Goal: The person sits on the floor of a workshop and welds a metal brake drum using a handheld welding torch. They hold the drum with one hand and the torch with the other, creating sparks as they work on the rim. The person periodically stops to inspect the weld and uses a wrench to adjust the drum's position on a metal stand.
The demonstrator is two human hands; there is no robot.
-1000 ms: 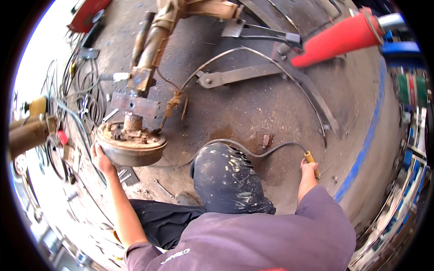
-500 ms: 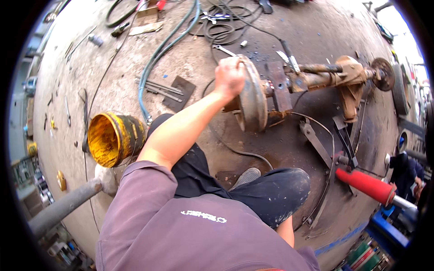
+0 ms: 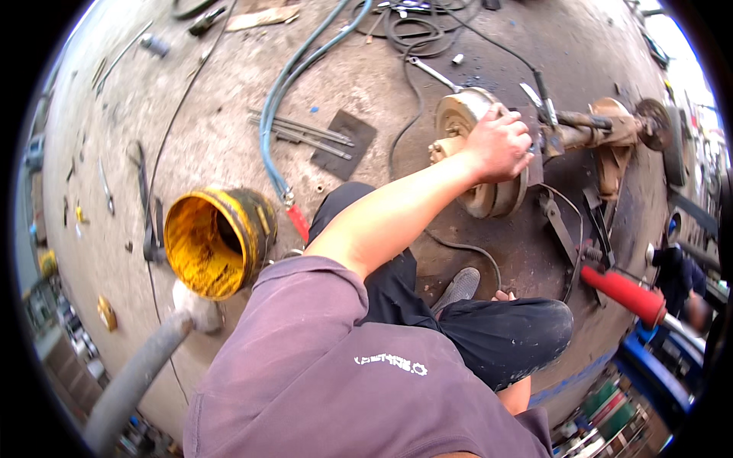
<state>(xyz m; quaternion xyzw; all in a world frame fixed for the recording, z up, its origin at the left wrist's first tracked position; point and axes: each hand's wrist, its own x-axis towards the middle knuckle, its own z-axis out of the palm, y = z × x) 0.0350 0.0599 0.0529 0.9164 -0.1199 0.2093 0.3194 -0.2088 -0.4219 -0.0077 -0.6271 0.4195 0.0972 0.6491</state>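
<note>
A rusty brake drum (image 3: 475, 107) sits at the near end of an axle assembly (image 3: 603, 131) on the floor. Over its upper rim and right side lies my left hand (image 3: 498, 145), fingers curled round the edge. The drum's hub face with studs points left. Of my right hand (image 3: 504, 296) only fingertips show beyond my bent knee; the rest is hidden behind the leg. A combination wrench (image 3: 435, 74) lies on the floor just beyond the drum.
A yellow-stained bucket (image 3: 205, 244) lies tipped on my left, near a grey pipe (image 3: 141, 374). Blue hoses (image 3: 269, 126) and black cables (image 3: 416, 37) cross the floor. Metal rods (image 3: 305, 131) rest by a dark plate (image 3: 359, 145). A red-sleeved bar (image 3: 622, 294) is at right.
My left hand has slid from the top of the drum over to its right side. The drum's hub face shows more now. Fingertips of my right hand have appeared by my knee.
</note>
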